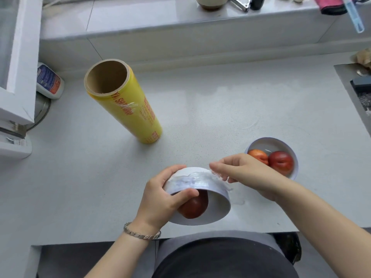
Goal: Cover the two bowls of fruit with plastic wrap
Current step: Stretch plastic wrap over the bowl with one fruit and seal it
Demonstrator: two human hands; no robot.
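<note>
A white bowl (212, 209) with a red fruit (195, 206) inside is tilted toward me near the counter's front edge. My left hand (160, 199) grips its left rim, thumb over the opening. Bunched plastic wrap (197, 178) clings to the bowl's outer wall, and my right hand (245, 173) pinches that wrap at the far side. A second white bowl (281, 142) with two red-orange fruits (280, 161) stands upright to the right, partly behind my right hand. The yellow plastic wrap roll (128, 105) stands on end at the left.
The grey counter (220, 109) carries a white bottle (49, 81) lying at the far left beside a white frame. A raised ledge runs along the back with a jar and a tap. A sink edge (353, 93) lies at the right.
</note>
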